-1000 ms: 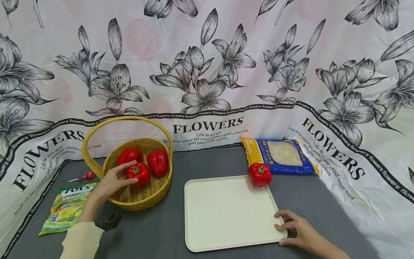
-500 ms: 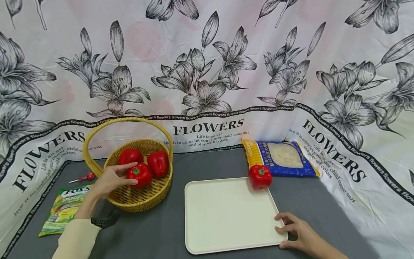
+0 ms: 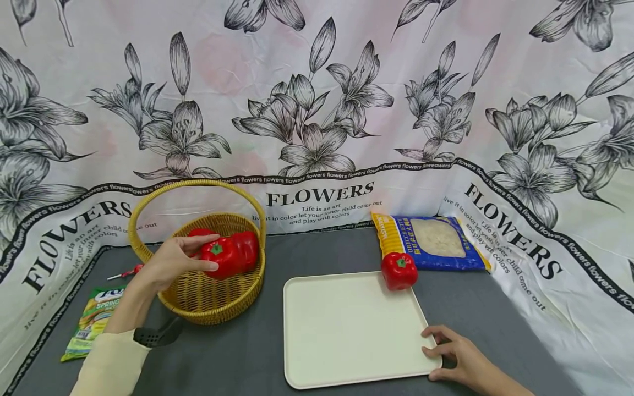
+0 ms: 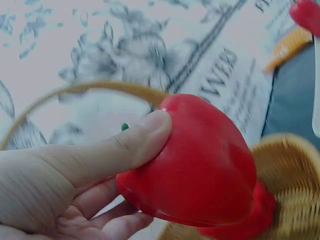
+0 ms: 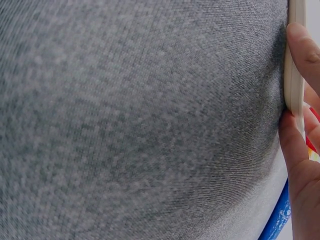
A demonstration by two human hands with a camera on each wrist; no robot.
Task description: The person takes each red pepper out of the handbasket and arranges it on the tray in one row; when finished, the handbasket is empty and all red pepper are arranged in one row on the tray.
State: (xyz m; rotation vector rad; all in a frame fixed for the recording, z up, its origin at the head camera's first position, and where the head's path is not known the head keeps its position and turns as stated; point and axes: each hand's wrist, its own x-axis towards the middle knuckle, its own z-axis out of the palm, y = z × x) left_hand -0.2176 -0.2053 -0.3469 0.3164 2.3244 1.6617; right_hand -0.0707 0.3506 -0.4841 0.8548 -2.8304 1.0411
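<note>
While the left hand point(image 3: 173, 261) reaches into the wicker basket point(image 3: 213, 300), its thumb and fingers are curled round a red pepper point(image 3: 224, 257), and the pepper sits lifted just above the basket floor, level with the rim. The left wrist view shows it up close: thumb point(image 4: 135, 142) pressed on top of the pepper point(image 4: 200, 160), fingers cupped beneath, the basket handle arching behind. Two more red peppers stay in the basket, one point(image 3: 247, 247) just right of the held one and touching it, one point(image 3: 198, 232) mostly hidden behind the hand.

Over on the other side, the right hand point(image 3: 458, 357) rests at the near right corner of the cream tray point(image 3: 346, 330), fingers loosely bent round the rim; the right wrist view has fingertips point(image 5: 302, 55) against the tray edge point(image 5: 295, 75) above the grey tabletop point(image 5: 140, 125). That hand is well apart from the held pepper, with the whole tray between them.

A fourth red pepper point(image 3: 398, 270) sits at the tray's far right corner, just in front of a blue and yellow bag of pasta point(image 3: 431, 241). Left of the basket lie a green sweet packet point(image 3: 91, 322) and a red lollipop point(image 3: 127, 271).
</note>
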